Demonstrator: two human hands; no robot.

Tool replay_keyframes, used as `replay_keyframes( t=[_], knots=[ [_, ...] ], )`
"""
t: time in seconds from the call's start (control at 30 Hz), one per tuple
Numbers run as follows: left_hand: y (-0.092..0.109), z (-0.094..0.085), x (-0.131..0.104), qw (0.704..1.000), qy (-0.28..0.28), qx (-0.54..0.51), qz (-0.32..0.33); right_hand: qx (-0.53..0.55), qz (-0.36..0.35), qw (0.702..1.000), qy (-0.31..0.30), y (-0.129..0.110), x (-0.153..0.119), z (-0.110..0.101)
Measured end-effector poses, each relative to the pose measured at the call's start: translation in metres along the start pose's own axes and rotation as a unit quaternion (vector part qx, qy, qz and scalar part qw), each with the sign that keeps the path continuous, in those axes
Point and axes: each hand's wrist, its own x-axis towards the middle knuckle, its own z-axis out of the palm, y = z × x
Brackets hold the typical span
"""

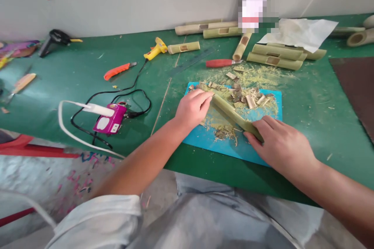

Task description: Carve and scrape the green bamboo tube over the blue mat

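A green bamboo tube (229,109) slants above a blue mat (201,141), gripped at both ends. My left hand (193,107) is closed round its far left end, and my right hand (282,142) wraps round the near right end. Bamboo chips (251,99) and fine shavings (223,134) lie scattered over the mat. Beyond the mat's far edge rests a red-handled carving knife (223,63), its blade pointing right.
Behind lie several bamboo tubes with cut-out slots (274,60) and a white paper sheet (302,31). To the left are an orange utility knife (118,71), a yellow glue gun (156,49), a purple power adapter (110,118) with cords, and a black tool (55,41). A dark brown mat (355,85) lies right.
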Motion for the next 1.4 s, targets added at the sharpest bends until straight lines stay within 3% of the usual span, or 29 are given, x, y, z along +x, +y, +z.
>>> replay_keyframes(
  t=[0.3, 0.63, 0.83, 1.13, 1.4],
  knots=[
    [0.0, -0.001, 0.005, 0.997, 0.018, -0.067, -0.038, -0.037, 0.021, 0.999, -0.011, 0.018, 0.009, -0.009],
    [0.005, -0.002, 0.005, 0.99, -0.034, -0.134, -0.031, -0.015, 0.062, 0.998, -0.018, 0.025, 0.012, -0.005],
    [0.004, -0.003, 0.006, 0.984, -0.031, -0.156, -0.08, 0.012, 0.042, 0.999, 0.011, 0.02, 0.016, -0.001],
    [0.008, 0.0, 0.009, 0.963, -0.064, -0.216, -0.148, 0.045, 0.031, 0.998, -0.003, 0.019, 0.023, 0.014],
    [0.009, -0.003, 0.007, 0.971, -0.077, -0.202, -0.105, 0.158, -0.061, 0.986, 0.011, 0.035, 0.031, 0.019]
  ],
)
